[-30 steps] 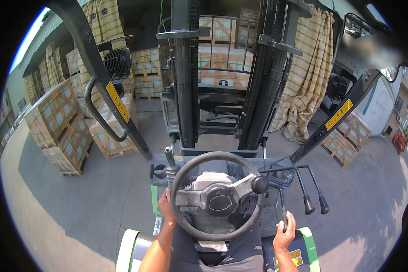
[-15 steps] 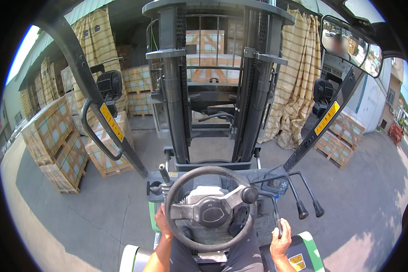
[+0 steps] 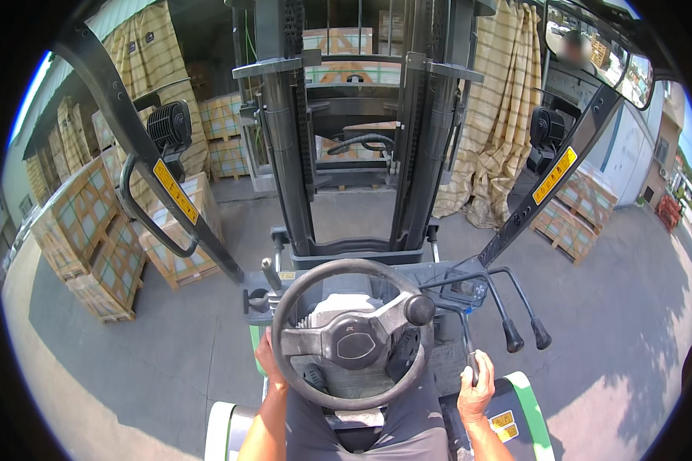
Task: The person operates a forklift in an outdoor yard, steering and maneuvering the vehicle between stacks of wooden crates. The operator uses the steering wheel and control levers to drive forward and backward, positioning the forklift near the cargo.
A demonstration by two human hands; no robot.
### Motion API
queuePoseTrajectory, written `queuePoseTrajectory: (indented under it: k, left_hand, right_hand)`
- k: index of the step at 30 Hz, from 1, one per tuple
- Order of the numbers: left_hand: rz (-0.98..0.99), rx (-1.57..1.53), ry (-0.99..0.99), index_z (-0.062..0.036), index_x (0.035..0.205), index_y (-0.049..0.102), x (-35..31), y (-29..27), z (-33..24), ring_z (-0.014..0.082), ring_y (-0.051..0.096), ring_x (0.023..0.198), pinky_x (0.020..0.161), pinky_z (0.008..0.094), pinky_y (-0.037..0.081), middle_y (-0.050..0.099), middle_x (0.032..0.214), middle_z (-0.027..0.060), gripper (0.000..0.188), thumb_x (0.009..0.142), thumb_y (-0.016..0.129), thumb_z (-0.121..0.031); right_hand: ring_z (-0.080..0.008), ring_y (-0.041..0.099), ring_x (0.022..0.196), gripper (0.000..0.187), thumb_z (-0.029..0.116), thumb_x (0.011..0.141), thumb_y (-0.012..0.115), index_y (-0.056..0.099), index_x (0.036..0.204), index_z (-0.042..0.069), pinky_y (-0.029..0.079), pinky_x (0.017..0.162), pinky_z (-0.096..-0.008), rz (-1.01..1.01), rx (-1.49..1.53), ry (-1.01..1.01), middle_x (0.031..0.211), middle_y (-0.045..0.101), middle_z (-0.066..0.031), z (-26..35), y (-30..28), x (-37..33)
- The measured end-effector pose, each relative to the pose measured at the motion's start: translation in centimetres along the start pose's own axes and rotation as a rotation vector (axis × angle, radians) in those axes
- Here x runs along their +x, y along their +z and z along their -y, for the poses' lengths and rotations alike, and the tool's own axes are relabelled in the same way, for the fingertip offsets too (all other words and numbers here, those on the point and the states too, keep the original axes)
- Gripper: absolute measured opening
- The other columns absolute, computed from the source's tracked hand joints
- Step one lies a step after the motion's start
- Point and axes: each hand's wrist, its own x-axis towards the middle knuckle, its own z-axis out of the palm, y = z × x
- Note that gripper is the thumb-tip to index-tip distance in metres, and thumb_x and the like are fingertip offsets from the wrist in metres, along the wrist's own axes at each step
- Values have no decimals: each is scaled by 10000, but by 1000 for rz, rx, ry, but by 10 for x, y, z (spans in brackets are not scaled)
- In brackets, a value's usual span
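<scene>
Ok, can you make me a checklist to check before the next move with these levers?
1. Right hand around the nearest lever: ok.
2. Two outer levers untouched: ok.
3. Left hand gripping the steering wheel: cannot tell; it's beside the left rim, partly hidden.
4. Mast clear of the striped curtain: cannot tell from this angle.
5. Left crate stack standing up: ok.

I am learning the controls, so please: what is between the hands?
In the head view, the steering wheel, above the person's legs, lies between left hand and right hand.
</scene>
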Motion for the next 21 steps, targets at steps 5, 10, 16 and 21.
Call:
queuePoseTrajectory:
  k: [5, 10, 16, 21]
  left_hand:
    - [38, -21, 5, 46, 1034, 676, 3, 1, 10, 41, 533, 746, 631, 207, 440, 608, 836, -39, 187, 963, 539, -59]
    - [4, -49, -6, 10, 951, 685, 5, 11, 17, 74, 498, 689, 615, 291, 455, 611, 712, 2, 412, 1070, 498, -337]
    - [44, 75, 106, 18, 1003, 685, 4, 12, 22, 62, 514, 721, 640, 270, 459, 604, 739, -24, 331, 1060, 526, -267]
    - [48, 91, 166, 30, 1008, 686, 12, 18, 29, 63, 526, 717, 617, 272, 461, 629, 748, -15, 333, 1055, 527, -258]
  right_hand:
    - [-378, 638, 1110, 333, 56, 915, 624, 601, 1234, -38, 529, 956, -425, 21, 2, 1, 1241, 626, -199, -2, 2, 3]
    - [-377, 629, 1130, 333, 69, 929, 620, 598, 1241, -46, 518, 977, -428, 23, -27, -13, 1246, 624, -203, -7, 10, 11]
    - [-369, 606, 1179, 363, 124, 957, 621, 582, 1281, -35, 493, 1013, -427, 86, -76, -125, 1296, 601, -202, -1, 17, 34]
    - [-345, 596, 1183, 339, 161, 984, 615, 585, 1273, -14, 467, 1027, -413, 59, 85, -42, 1305, 595, -190, 1, 33, 68]
